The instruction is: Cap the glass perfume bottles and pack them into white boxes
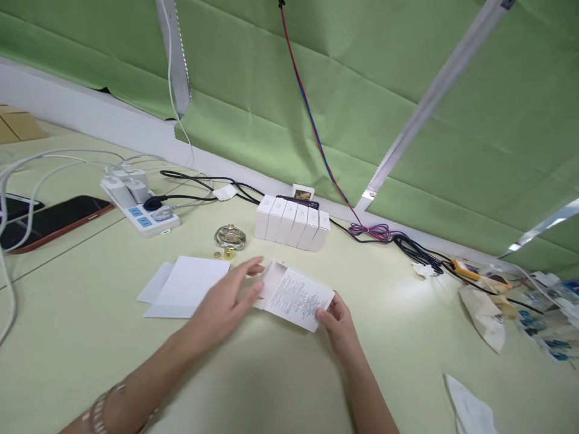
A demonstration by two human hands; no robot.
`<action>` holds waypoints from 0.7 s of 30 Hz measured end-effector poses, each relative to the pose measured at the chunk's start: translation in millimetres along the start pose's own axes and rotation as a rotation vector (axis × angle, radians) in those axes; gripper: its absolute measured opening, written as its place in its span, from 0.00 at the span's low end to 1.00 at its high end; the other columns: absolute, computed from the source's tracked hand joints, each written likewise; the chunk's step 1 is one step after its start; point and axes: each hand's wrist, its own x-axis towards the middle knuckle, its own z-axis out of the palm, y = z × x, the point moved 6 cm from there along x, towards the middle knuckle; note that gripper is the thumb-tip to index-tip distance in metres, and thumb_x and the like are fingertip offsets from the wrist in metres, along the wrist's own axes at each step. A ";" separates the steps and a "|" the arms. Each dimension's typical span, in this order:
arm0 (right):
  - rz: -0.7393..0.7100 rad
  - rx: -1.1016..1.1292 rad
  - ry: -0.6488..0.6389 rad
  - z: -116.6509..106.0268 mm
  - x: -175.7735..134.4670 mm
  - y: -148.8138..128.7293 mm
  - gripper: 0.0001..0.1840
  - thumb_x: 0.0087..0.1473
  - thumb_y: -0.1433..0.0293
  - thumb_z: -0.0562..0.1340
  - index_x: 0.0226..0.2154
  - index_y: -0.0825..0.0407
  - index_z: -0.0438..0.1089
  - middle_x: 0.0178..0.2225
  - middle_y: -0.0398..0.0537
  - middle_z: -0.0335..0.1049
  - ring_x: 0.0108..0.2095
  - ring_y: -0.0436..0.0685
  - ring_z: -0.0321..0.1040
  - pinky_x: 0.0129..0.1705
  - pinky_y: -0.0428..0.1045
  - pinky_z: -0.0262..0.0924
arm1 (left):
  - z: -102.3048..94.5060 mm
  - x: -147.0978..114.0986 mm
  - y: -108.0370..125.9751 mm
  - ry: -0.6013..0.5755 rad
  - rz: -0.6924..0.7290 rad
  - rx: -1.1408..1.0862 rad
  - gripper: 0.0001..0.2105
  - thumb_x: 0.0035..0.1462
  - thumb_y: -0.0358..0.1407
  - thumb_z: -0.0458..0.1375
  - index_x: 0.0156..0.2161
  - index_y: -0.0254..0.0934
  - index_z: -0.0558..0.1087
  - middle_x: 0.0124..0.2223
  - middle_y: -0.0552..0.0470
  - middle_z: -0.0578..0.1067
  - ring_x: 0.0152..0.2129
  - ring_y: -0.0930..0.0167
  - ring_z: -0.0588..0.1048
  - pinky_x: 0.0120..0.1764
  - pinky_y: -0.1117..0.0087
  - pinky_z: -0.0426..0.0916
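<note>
A white carton (298, 295) with small printed text on its upper face is held at a slant above the table. My right hand (337, 319) grips its right end, thumb on the printed face and fingers behind. My left hand (230, 295) is at the carton's left end, where a flap stands out; its thumb and fingers are apart, and I cannot tell how firmly they touch. White sheets or flat cards (185, 286) lie left of it. Beyond my left hand sit a clear glass bottle (230, 237), a small yellow piece (229, 252) and a small round disc (217, 255).
Several small white boxes (292, 223) stand in a row at the back. A power strip (147, 220) with plugs and cables, and a phone (54, 223), are on the left. Coiled black cable (418, 250), an orange-yellow meter (479, 274) and white paper (470, 407) lie right.
</note>
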 end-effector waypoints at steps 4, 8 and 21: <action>0.001 0.027 0.014 -1.3 -0.5 0.9 0.25 0.42 0.56 0.75 0.41 0.48 0.73 0.41 0.50 0.78 0.44 0.61 0.74 0.42 0.50 0.67 | -33.5 -14.3 -45.9 0.064 -0.028 0.318 0.32 0.61 0.51 0.43 0.60 0.29 0.65 0.62 0.34 0.69 0.63 0.47 0.62 0.61 0.42 0.58; 0.017 0.046 0.014 1.7 -2.6 3.0 0.25 0.41 0.56 0.75 0.40 0.49 0.74 0.40 0.50 0.79 0.42 0.61 0.74 0.41 0.51 0.67 | -36.3 -31.4 -88.4 0.009 -0.032 0.527 0.31 0.59 0.49 0.45 0.62 0.34 0.67 0.64 0.41 0.69 0.61 0.48 0.65 0.58 0.43 0.61; 0.044 0.034 0.053 -2.5 -3.5 1.4 0.23 0.42 0.57 0.75 0.39 0.48 0.74 0.40 0.49 0.78 0.40 0.60 0.74 0.40 0.50 0.66 | -27.6 -16.4 -82.6 0.004 0.100 0.711 0.26 0.63 0.50 0.44 0.53 0.35 0.74 0.45 0.40 0.77 0.45 0.53 0.74 0.47 0.52 0.69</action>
